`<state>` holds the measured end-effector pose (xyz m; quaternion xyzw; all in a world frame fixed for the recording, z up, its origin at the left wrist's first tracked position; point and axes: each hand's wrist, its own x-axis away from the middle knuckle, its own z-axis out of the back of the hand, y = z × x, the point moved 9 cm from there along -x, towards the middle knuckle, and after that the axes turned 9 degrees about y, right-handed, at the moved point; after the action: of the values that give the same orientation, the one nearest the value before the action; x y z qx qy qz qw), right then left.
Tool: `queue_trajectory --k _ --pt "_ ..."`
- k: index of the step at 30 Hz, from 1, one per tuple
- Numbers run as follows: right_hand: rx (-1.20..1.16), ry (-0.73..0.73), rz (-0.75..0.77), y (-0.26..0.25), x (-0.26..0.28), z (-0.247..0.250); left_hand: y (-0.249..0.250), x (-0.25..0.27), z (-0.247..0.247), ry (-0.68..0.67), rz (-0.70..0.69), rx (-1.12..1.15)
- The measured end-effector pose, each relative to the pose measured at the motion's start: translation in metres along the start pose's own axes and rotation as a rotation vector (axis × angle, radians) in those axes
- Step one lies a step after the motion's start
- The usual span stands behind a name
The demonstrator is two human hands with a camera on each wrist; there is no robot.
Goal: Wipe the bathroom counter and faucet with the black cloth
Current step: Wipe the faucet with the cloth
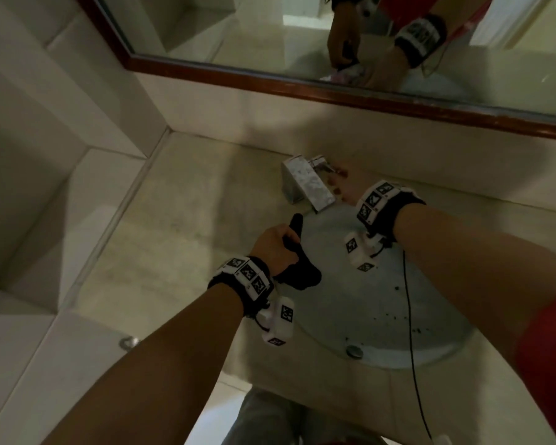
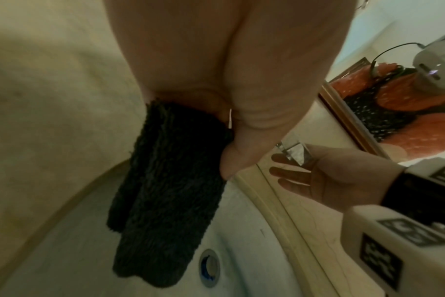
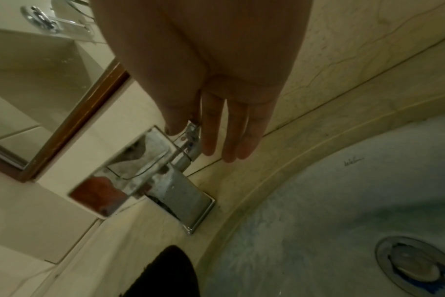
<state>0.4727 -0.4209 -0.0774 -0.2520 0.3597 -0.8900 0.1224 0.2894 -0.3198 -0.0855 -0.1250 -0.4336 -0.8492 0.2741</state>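
My left hand [image 1: 275,248] grips the black cloth [image 1: 299,271] over the left rim of the sink; the fuzzy cloth [image 2: 165,191] hangs down from the fist in the left wrist view. The square chrome faucet [image 1: 308,184] stands on the beige counter [image 1: 190,226] behind the basin. My right hand [image 1: 344,187] is beside the faucet's right side with straight fingers [image 3: 229,128], and its thumb touches the faucet lever [image 3: 191,128]. The faucet [image 3: 160,180] is spotted and dull. The right hand [image 2: 325,176] shows open in the left wrist view.
A round white sink basin [image 1: 424,303] with a metal drain [image 3: 414,263] lies below both hands. A wood-framed mirror [image 1: 270,81] runs along the back wall. Tiled walls close off the left side [image 1: 45,155]. A thin black cable [image 1: 410,316] hangs from my right wrist.
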Motion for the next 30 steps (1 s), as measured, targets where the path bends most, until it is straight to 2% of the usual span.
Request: queue_trajectory --k 2,5,9,18,30 --pt "-0.012 0.000 0.018 -0.005 0.003 0.002 0.000 -0.005 -0.009 -0.017 -0.007 0.016" --pt "-0.085 0.060 -0.031 0.001 0.002 0.007 0.004 -0.012 -0.017 -0.005 -0.019 0.047" --pt "-0.080 0.123 0.000 0.007 -0.006 0.009 0.008 -0.019 -0.024 -0.019 -0.021 0.056" --pt "-0.095 0.145 0.014 0.010 -0.016 0.011 0.010 -0.032 -0.031 -0.036 -0.045 0.072" --pt "-0.131 0.161 0.005 0.015 -0.020 0.011 -0.002 -0.038 -0.034 -0.037 -0.006 0.064"
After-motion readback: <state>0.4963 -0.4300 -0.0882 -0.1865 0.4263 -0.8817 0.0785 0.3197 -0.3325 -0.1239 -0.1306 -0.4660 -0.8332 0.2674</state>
